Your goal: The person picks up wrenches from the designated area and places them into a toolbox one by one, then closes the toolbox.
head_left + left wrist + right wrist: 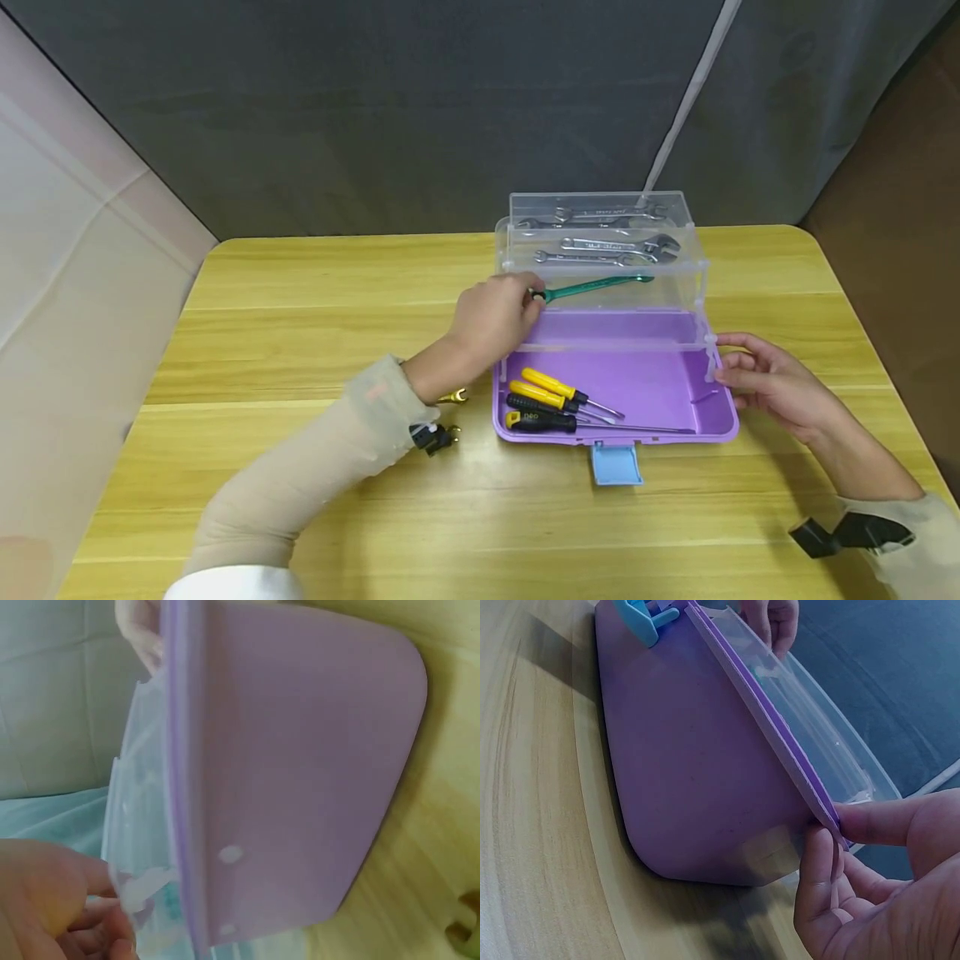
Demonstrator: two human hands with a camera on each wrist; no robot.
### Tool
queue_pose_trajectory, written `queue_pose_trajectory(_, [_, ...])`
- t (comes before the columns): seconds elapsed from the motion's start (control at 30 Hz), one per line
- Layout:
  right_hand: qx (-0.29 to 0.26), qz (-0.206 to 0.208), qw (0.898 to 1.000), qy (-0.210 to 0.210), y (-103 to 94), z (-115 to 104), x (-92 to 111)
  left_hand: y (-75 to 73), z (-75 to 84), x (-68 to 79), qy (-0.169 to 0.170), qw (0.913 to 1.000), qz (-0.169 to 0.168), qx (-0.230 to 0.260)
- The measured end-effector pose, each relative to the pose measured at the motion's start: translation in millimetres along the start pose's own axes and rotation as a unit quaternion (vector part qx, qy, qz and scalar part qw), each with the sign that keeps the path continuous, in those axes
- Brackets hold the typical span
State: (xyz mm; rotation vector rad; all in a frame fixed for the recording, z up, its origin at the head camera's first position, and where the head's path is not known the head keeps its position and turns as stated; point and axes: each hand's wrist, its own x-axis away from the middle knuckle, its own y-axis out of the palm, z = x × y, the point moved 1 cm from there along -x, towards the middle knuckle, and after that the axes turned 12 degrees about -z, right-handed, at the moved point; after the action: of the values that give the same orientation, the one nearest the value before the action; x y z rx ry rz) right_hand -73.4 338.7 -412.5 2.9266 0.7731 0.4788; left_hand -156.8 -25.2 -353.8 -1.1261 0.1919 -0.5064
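In the head view a purple toolbox with a clear tiered tray stands open on the table. My left hand pinches the left end of a green wrench, which lies slanted at the lower tray level. Silver wrenches fill the tiers above. The right hand grips the box's right rim; the right wrist view shows thumb and fingers pinching the purple rim. Inside the base lie several screwdrivers, yellow and black. The left wrist view hides the green wrench's held end behind the fingers.
A blue latch hangs down at the box's front. On the table a gold-coloured wrench end pokes out beside the left wrist. A dark cloth wall rises behind the table.
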Motion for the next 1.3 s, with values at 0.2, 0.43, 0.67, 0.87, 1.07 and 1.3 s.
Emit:
queue_pose_trajectory(0.2, [0.005,0.004,1.000,0.002,0.0,-1.0,-0.6,-20.1,-2.7,13.6,0.039,0.9990,0.002,0.022])
queue_pose_trajectory(0.43, [0.000,-0.002,1.000,-0.003,0.0,0.5,-0.3,-46.1,-17.4,27.1,0.120,0.9924,0.018,0.021])
queue_pose_trajectory(0.67, [0.003,-0.003,1.000,-0.004,-0.5,1.6,-0.4,-64.4,-36.5,42.7,0.166,0.9858,-0.002,-0.028])
queue_pose_trajectory(0.87, [-0.007,-0.007,1.000,-0.005,-0.6,1.0,-0.3,-68.3,-52.0,59.0,0.185,0.9783,-0.040,-0.083])
queue_pose_trajectory(1.07, [-0.013,-0.008,1.000,-0.011,-0.3,-0.2,-0.2,-66.9,-71.7,77.0,0.186,0.9751,-0.053,-0.108])
queue_pose_trajectory(1.3, [-0.017,-0.018,1.000,-0.014,1.2,0.5,-0.4,-65.9,-95.9,95.4,0.168,0.9764,-0.062,-0.121])
